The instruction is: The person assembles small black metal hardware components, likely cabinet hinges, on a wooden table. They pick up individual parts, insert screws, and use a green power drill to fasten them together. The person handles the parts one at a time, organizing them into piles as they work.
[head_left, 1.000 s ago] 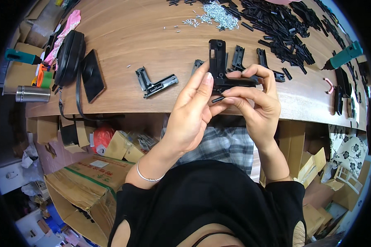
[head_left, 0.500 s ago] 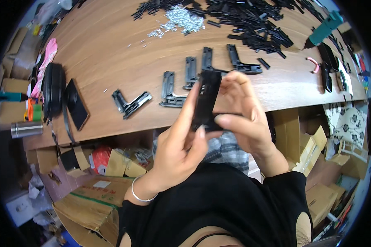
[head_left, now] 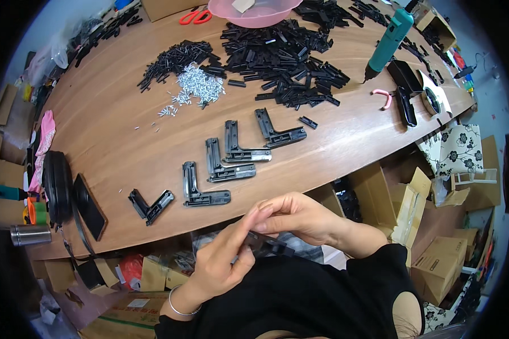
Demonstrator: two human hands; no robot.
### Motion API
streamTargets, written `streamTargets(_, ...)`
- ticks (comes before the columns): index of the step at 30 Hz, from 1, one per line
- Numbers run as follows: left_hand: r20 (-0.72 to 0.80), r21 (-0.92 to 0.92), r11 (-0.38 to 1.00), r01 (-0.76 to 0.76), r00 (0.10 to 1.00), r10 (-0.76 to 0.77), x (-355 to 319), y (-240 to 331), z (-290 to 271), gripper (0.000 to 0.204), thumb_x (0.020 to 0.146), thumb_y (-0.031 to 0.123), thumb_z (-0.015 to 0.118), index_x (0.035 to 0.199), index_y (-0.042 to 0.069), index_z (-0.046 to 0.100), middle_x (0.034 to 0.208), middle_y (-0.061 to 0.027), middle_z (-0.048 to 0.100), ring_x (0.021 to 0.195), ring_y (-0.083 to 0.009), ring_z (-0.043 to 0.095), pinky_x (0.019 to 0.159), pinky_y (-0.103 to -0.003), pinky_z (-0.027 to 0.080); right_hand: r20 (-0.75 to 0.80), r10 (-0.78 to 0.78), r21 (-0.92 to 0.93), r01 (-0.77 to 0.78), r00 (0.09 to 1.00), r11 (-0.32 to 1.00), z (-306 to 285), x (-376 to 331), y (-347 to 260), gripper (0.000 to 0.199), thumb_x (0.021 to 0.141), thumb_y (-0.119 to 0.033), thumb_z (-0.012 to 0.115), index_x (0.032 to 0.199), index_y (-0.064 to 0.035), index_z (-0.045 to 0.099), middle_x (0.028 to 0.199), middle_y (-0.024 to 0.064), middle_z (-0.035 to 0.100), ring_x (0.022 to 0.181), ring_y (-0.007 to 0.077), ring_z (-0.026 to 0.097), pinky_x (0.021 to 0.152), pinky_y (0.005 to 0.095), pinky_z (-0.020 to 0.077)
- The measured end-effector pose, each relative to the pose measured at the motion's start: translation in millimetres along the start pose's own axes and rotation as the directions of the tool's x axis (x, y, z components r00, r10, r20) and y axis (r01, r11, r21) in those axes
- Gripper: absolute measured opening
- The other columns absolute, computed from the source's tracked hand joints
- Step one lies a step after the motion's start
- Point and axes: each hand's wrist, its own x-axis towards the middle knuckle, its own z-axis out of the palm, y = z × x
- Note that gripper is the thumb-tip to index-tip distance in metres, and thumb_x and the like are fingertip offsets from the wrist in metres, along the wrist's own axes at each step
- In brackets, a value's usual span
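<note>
Close to my body, beyond the table's front edge, my left hand (head_left: 221,259) grips a black plastic part (head_left: 272,245), thumb on the near side. My right hand (head_left: 297,219) closes over the part's far end, its bent fingers meeting my left fingertips. The fingers cover much of the part. On the table ahead lie several black L-shaped plastic shells with their ribbed insides up: one by itself at left (head_left: 151,209), then a slanting row from a near shell (head_left: 205,198) to a far shell (head_left: 283,136).
Small silver pins (head_left: 201,86) lie heaped beside piles of black parts (head_left: 277,59). A pink basin (head_left: 253,14) and red-handled scissors (head_left: 195,17) are at the back. A teal electric screwdriver (head_left: 391,42) stands at right; a phone (head_left: 90,208) and black case (head_left: 57,183) lie left.
Both hands have come down and nearer my body with the black part, which has tilted. The view has shifted, showing more of the table's far side.
</note>
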Motion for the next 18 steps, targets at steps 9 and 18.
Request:
streamTargets(9,-0.034,0.076,0.992,-0.098,0.994,0.101,22.9,-5.0,18.6,0.038,0.078,-0.002,0.059,0.115,0.001,0.056,0.131,-0.0265,0.041,0.113,-0.0376,0.051,0.088,-0.036,0.046,-0.058,-0.373,-0.29,0.342,0.926,0.894,-2.1,-10.6,6.4,0.016,0.087,-0.004,0.055,0.098,0.0037,0.064,0.098,0.0083,0.057,0.095,0.0152,0.054,0.084,0.0265,0.0413)
streamTargets(18,-0.534,-0.29,0.901,0.324,0.726,-0.433,17.7,-32.2,-17.7,0.032,0.091,0.014,0.051,0.117,-0.003,0.048,0.094,-0.0153,0.064,0.081,-0.0187,0.064,0.065,-0.026,0.054,0.141,-0.607,-0.941,0.296,0.782,0.163,-51.2,-18.3,-27.9,0.025,0.079,-0.005,0.06,0.104,-0.004,0.064,0.113,0.0127,0.06,0.104,0.0273,0.056,0.086,0.0358,0.0443)
